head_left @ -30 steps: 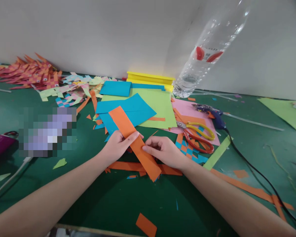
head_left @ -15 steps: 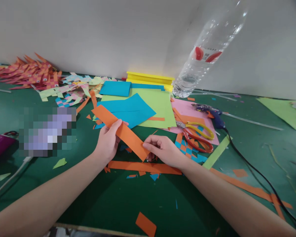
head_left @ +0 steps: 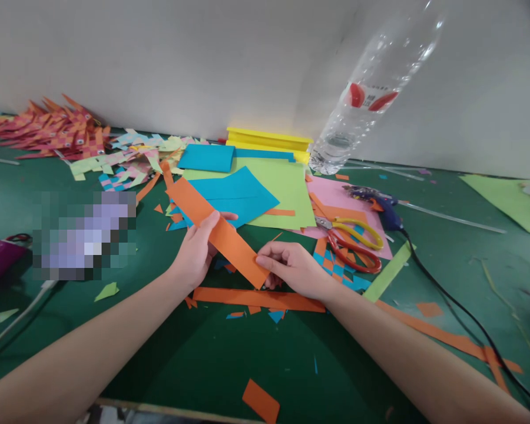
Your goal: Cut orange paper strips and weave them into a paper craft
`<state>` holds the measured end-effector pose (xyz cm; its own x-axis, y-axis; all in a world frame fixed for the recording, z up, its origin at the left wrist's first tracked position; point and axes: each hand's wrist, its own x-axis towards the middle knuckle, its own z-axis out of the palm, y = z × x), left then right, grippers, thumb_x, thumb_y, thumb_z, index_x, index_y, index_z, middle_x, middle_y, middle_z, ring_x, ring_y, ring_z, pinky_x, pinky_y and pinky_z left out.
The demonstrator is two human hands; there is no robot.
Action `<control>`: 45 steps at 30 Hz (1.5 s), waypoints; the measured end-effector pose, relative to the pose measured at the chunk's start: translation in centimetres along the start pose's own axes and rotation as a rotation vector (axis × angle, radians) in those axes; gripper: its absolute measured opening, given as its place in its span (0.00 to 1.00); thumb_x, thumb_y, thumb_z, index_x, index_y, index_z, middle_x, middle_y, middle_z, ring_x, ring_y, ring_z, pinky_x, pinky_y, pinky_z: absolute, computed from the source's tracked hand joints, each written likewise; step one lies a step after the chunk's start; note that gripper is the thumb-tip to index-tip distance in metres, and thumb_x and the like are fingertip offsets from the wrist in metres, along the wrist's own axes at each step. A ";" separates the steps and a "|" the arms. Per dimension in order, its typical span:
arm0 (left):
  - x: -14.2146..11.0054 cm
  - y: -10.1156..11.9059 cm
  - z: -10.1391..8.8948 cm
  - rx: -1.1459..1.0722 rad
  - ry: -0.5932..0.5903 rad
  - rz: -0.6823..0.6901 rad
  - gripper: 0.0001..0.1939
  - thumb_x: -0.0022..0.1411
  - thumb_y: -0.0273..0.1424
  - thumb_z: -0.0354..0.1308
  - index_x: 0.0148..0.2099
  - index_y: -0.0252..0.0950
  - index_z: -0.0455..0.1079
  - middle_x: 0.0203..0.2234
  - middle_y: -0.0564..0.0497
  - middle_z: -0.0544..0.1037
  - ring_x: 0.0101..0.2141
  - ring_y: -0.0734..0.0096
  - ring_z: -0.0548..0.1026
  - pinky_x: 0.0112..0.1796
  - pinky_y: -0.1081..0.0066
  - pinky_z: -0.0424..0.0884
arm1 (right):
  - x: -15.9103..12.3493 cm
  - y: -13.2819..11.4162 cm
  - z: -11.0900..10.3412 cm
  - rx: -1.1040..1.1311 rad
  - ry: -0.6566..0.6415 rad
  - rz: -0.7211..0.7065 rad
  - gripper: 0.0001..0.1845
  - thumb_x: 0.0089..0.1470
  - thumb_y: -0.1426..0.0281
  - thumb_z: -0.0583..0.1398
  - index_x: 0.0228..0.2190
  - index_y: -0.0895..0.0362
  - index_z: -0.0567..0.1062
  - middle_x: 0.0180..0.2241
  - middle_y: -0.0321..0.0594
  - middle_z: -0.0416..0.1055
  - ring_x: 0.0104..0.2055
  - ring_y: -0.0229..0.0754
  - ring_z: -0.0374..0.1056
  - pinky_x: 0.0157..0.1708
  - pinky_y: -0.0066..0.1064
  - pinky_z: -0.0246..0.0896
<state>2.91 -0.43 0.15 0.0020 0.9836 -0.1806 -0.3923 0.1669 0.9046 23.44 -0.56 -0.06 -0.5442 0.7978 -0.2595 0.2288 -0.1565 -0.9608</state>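
An orange paper strip (head_left: 194, 206) slants from upper left to lower right above the green table (head_left: 256, 365). My left hand (head_left: 196, 253) grips it near its middle, thumb on top. My right hand (head_left: 291, 268) pinches its lower right end with curled fingers. Under my hands a long orange strip (head_left: 229, 296) lies flat among small paper scraps. Behind the held strip lie blue sheets (head_left: 242, 194) on a light green sheet (head_left: 287, 188).
Red and yellow scissors (head_left: 353, 238) rest on pink paper at the right, beside a glue gun (head_left: 380, 203) with a black cord. A clear plastic bottle (head_left: 371, 100) leans at the back by yellow paper (head_left: 269, 140). Woven paper pieces (head_left: 66, 132) pile up at the far left.
The strip has slid up and left through my hands. My left hand shifted to its middle, my right hand now holds its lower end, and it has tilted flatter.
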 end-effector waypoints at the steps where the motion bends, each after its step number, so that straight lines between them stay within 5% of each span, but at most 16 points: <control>1: -0.1 -0.1 0.0 0.033 -0.010 0.009 0.16 0.60 0.45 0.62 0.40 0.37 0.76 0.28 0.52 0.70 0.26 0.74 0.69 0.24 0.77 0.69 | 0.0 0.0 0.0 0.002 0.001 0.000 0.15 0.58 0.57 0.61 0.30 0.56 0.72 0.18 0.32 0.71 0.21 0.33 0.70 0.23 0.25 0.65; 13: -0.7 0.3 0.4 0.657 -0.191 0.209 0.09 0.59 0.39 0.60 0.31 0.41 0.77 0.26 0.51 0.76 0.28 0.67 0.73 0.30 0.72 0.70 | 0.0 -0.5 0.2 0.004 0.005 0.003 0.14 0.56 0.57 0.61 0.30 0.55 0.71 0.18 0.31 0.70 0.21 0.33 0.69 0.23 0.25 0.63; 25: -0.6 -0.5 0.0 0.571 -0.125 0.083 0.13 0.58 0.44 0.63 0.35 0.40 0.79 0.29 0.48 0.78 0.28 0.66 0.76 0.25 0.72 0.72 | -0.1 -0.4 0.0 -0.010 0.000 -0.025 0.16 0.58 0.56 0.60 0.29 0.56 0.69 0.16 0.29 0.66 0.19 0.31 0.63 0.21 0.24 0.57; 34: -0.5 -0.1 0.2 0.576 -0.083 0.096 0.12 0.57 0.43 0.64 0.34 0.39 0.79 0.28 0.47 0.78 0.27 0.66 0.75 0.25 0.72 0.71 | -0.3 -0.8 0.1 -0.023 -0.040 -0.043 0.18 0.55 0.55 0.62 0.26 0.56 0.70 0.21 0.34 0.72 0.24 0.34 0.68 0.26 0.27 0.64; 45: -0.2 -0.5 0.0 0.416 -0.020 0.057 0.14 0.56 0.43 0.66 0.34 0.37 0.79 0.28 0.48 0.79 0.29 0.66 0.76 0.27 0.72 0.71 | -0.4 -0.9 0.2 -0.094 -0.031 -0.056 0.21 0.57 0.54 0.60 0.22 0.55 0.65 0.16 0.30 0.67 0.18 0.30 0.59 0.22 0.26 0.55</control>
<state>3.09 -0.72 -0.25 0.0107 0.9925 -0.1216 0.0126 0.1215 0.9925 23.31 -0.80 0.84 -0.5830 0.7849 -0.2099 0.2714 -0.0553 -0.9609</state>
